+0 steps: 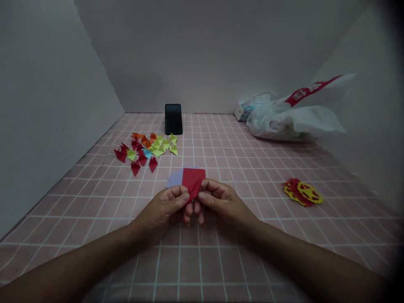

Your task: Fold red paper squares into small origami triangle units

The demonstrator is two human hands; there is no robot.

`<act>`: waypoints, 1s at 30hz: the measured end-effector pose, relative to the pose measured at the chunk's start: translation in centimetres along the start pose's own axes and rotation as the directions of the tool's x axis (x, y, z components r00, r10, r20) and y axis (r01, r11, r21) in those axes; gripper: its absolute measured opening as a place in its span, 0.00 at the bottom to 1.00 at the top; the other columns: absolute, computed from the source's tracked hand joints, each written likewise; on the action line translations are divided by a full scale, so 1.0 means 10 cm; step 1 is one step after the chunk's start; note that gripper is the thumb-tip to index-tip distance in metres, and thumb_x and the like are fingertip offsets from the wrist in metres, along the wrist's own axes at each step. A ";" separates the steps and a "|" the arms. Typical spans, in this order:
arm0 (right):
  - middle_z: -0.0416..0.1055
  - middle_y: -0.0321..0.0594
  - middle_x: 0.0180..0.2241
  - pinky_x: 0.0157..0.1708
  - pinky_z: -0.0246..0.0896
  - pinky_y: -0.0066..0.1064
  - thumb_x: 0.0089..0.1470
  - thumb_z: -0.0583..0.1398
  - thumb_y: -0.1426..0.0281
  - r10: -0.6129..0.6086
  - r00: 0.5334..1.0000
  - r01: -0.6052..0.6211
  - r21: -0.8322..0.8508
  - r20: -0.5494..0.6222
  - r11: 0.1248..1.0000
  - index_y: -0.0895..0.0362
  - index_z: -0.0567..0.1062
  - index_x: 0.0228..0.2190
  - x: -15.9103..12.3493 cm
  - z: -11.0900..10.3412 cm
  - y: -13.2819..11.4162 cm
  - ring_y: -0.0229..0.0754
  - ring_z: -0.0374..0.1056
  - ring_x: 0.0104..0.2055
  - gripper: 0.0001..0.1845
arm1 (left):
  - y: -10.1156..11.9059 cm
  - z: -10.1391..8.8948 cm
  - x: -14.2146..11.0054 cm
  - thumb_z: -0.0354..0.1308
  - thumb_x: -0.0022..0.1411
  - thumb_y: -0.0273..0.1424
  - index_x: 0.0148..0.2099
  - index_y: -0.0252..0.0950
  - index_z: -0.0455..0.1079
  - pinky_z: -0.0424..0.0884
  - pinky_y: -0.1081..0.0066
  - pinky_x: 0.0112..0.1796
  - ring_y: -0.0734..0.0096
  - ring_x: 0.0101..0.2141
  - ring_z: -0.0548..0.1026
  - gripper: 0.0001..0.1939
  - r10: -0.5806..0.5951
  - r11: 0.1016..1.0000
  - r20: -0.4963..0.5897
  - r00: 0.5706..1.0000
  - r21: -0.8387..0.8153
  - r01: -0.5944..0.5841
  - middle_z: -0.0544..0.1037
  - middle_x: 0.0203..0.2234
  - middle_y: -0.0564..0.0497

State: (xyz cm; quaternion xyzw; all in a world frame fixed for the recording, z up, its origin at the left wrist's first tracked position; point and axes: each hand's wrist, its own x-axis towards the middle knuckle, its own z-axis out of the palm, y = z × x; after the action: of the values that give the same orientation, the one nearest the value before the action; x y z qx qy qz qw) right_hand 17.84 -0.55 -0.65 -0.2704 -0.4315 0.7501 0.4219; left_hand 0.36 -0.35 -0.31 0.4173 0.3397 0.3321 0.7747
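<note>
My left hand (172,204) and my right hand (217,200) meet near the middle of the table, thumbs and fingers closed on a folded piece of red paper (196,190). Slanting fold lines show on it between the two thumbs, while its lower part is hidden by the fingers. Just beyond lies a flat red area of paper (193,176); I cannot tell whether it belongs to the held piece or is a separate sheet. Lavender paper (175,178) shows behind and to the left of it, partly covered by the red.
Several small folded paper pieces (157,148) in red, orange, yellow and blue lie at the left. A black phone (173,119) leans at the back. Right of my hands are red and yellow cutouts (310,193); behind them, a white plastic bag (284,122) beside a small box (241,111).
</note>
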 end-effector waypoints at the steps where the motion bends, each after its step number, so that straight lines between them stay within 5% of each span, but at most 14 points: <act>1: 0.76 0.38 0.26 0.25 0.65 0.24 0.58 0.62 0.66 -0.012 1.000 0.012 -0.017 -0.004 1.000 0.58 0.73 0.33 -0.01 0.00 0.00 0.34 0.71 0.25 0.08 | 0.01 0.01 -0.01 0.57 0.65 0.35 0.32 0.34 0.67 0.65 0.74 0.30 0.75 0.25 0.70 0.11 0.024 0.999 -0.015 1.000 0.048 -0.023 0.72 0.24 0.54; 5: 0.71 0.34 0.24 0.23 0.61 0.24 0.55 0.62 0.67 -0.042 0.996 0.031 -0.133 -0.081 0.991 0.58 0.72 0.29 -0.05 0.01 0.01 0.32 0.67 0.22 0.08 | 0.04 0.03 -0.05 0.58 0.64 0.34 0.34 0.34 0.68 0.67 0.70 0.35 0.72 0.30 0.72 0.09 0.134 0.936 -0.080 0.988 0.338 -0.099 0.74 0.27 0.52; 9: 0.65 0.30 0.20 0.20 0.55 0.25 0.53 0.61 0.70 -0.080 0.974 -0.002 -0.359 -0.213 0.933 0.57 0.67 0.24 -0.09 0.06 -0.01 0.32 0.60 0.20 0.09 | 0.03 0.05 -0.09 0.62 0.60 0.32 0.38 0.36 0.68 0.68 0.72 0.34 0.72 0.31 0.72 0.07 0.363 0.813 -0.212 0.908 0.549 -0.197 0.73 0.29 0.54; 14: 0.62 0.31 0.21 0.23 0.51 0.26 0.52 0.59 0.73 -0.203 0.962 0.064 -0.571 -0.183 0.819 0.57 0.67 0.21 -0.09 0.10 -0.04 0.32 0.56 0.23 0.09 | 0.02 0.08 -0.12 0.61 0.60 0.32 0.39 0.36 0.70 0.72 0.72 0.36 0.71 0.33 0.75 0.06 0.362 0.800 -0.115 0.925 0.547 -0.246 0.76 0.31 0.52; 30: 0.68 0.31 0.23 0.25 0.59 0.26 0.51 0.61 0.75 -0.116 0.984 0.075 -0.274 -0.135 0.959 0.56 0.70 0.31 -0.06 0.07 -0.04 0.33 0.64 0.24 0.04 | 0.08 0.11 -0.09 0.62 0.55 0.29 0.36 0.35 0.70 0.74 0.71 0.32 0.71 0.29 0.76 0.06 0.286 0.903 -0.193 0.939 0.382 -0.196 0.77 0.27 0.52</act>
State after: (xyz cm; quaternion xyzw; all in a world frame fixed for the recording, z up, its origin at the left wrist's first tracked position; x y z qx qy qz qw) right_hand 17.76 -1.27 0.10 -0.3594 -0.5083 0.6413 0.4486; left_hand 0.53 -1.18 1.11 0.5460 0.4324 0.4075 0.5906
